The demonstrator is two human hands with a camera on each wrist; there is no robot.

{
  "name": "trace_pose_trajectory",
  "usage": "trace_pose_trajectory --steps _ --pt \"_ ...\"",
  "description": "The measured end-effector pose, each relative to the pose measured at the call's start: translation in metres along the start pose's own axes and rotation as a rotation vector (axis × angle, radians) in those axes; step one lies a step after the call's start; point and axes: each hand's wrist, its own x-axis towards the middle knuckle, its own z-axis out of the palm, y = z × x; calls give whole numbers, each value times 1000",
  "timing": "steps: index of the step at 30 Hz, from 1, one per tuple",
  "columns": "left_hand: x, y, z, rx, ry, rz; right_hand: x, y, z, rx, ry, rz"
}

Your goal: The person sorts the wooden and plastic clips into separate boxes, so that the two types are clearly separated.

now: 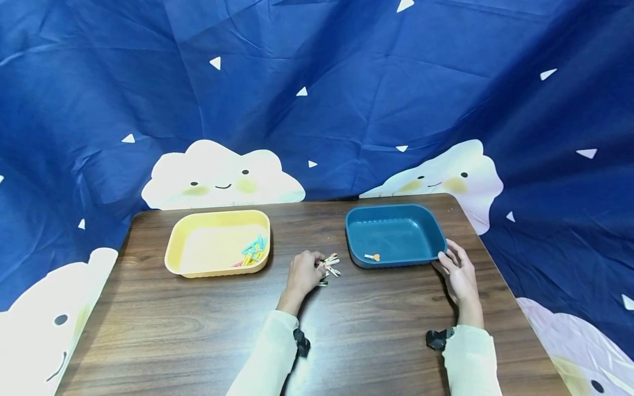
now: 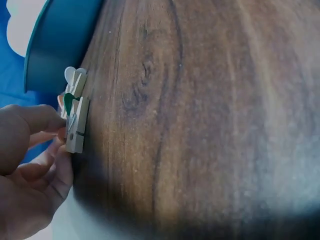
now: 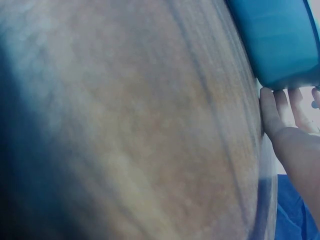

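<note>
Small wooden clothespins (image 1: 333,262) lie in a loose pile between the two bins; a green heart sits on one clothespin (image 2: 76,137) in the left wrist view. My left hand (image 1: 303,273) reaches into the pile from the left, thumb and forefinger pinching a clothespin that its fingers partly hide. At the right, a dark blue bin (image 1: 391,263) holds one clothespin with an orange heart (image 1: 375,257). My right hand (image 1: 459,276) touches this bin's near right corner, its fingers (image 3: 281,105) fairly straight against the outer wall.
A yellow bin (image 1: 185,258) stands at the left of the brown wooden table (image 1: 198,330), with several blue, yellow and pink clips (image 1: 255,250) in its right corner. Behind the table hangs a blue cloth (image 1: 317,99) with clouds and white triangles.
</note>
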Motion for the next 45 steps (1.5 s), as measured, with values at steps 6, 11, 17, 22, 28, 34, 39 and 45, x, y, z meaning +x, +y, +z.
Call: trace_pose_trajectory --steps 6,11,17,22,28,34,39,45 --pt "0 -2 -1 -61 -10 -30 0 0 0 -7 7 3" --pt "1 -5 -1 -193 -3 -86 0 0 0 -3 3 3" --pt "1 -7 -5 -347 29 -125 0 1 0 5 4 -3" --pt "2 -8 -8 -511 15 -147 0 2 0 12 7 -7" --pt "1 -8 -9 -790 -31 -204 0 2 0 19 9 -8" --pt "1 -9 -9 -855 -30 -277 0 0 1 3 13 2" --pt "0 -10 -9 -874 -27 -287 -1 -1 2 -9 20 6" --pt "-1 -8 -10 -894 -32 -293 -1 0 1 -22 19 5"
